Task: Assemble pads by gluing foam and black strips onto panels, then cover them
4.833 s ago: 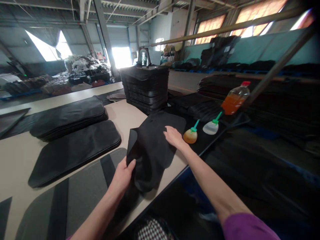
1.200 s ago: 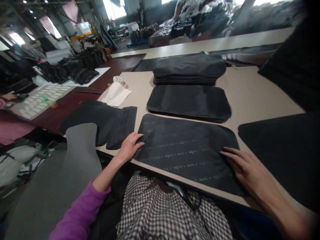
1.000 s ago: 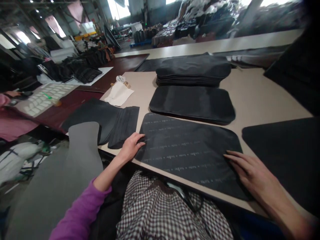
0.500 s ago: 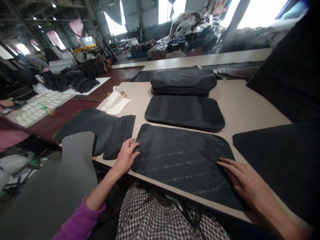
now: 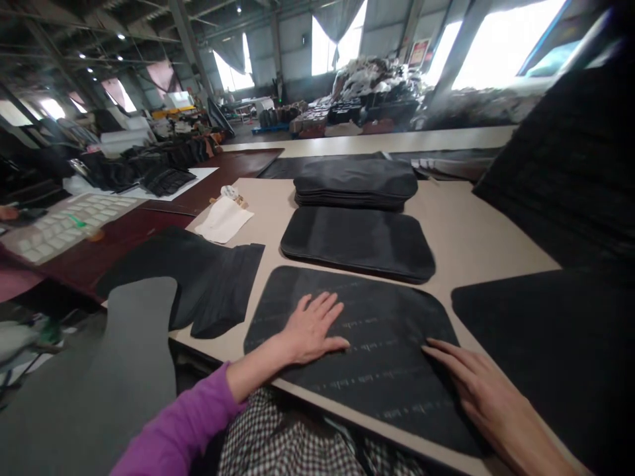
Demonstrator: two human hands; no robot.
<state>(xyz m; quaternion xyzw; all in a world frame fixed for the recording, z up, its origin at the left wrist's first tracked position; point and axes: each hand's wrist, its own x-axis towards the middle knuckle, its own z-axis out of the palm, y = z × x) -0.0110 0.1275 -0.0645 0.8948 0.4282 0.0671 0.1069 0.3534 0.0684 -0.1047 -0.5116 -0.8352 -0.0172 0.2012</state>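
A dark rounded mat-like panel (image 5: pixel 381 370) with rows of pale print lies flat at the table's near edge. My left hand (image 5: pixel 315 330) rests palm down on its left half, fingers spread and holding nothing. On the panel's right side lies my right hand (image 5: pixel 471 377), its fingers stretched out flat and the fingertips touching the surface. Just beyond is a low stack of black rounded panels (image 5: pixel 357 241). Behind that stands a taller stack of folded black pieces (image 5: pixel 354 182).
Left of the panel lie layered black sheets (image 5: pixel 228 287) and a grey curved piece (image 5: pixel 141 330) that juts past the table edge. A white cloth (image 5: pixel 224 218) sits farther back. To the right are a large dark sheet (image 5: pixel 540 344) and a leaning black slab (image 5: pixel 565 172).
My left hand has moved from the panel's left edge rightward onto its surface and flattened out. My right hand stays at the right side. The camera view has tilted up slightly.
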